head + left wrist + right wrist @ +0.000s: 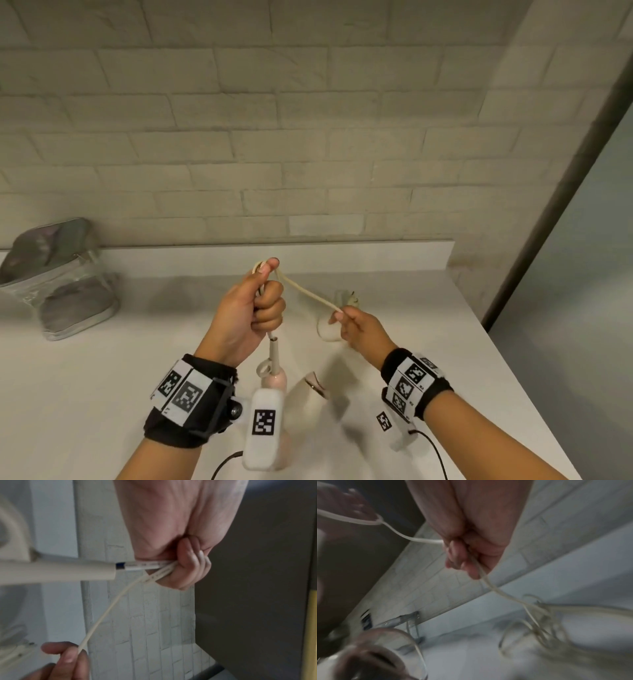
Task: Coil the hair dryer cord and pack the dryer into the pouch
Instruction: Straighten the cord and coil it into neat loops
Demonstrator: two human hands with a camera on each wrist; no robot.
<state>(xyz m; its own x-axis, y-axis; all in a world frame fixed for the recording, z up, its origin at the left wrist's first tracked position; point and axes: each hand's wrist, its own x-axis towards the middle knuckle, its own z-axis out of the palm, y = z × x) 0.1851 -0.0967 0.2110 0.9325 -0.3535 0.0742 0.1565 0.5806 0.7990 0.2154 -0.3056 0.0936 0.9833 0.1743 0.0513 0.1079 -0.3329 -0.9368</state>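
Note:
My left hand [265,301] is raised over the counter, its fingers curled round loops of the cream cord [308,293], thumb on top. Below that fist the pink hair dryer [274,377] hangs by its grey strain relief [68,570], partly hidden behind my wrist camera. To the right and lower, my right hand [342,318] pinches the cord, which runs taut between both hands [109,609]. Beyond my right hand [464,557] the loose cord [539,622] lies tangled on the counter with the plug [351,298]. The grey and clear pouch [58,277] stands far left.
The white counter [102,377] ends at a low ledge against a brick-pattern wall [308,137]. A dark vertical frame [565,205] borders the right side, where the counter edge slants toward me. Black cables trail from both wrist cameras.

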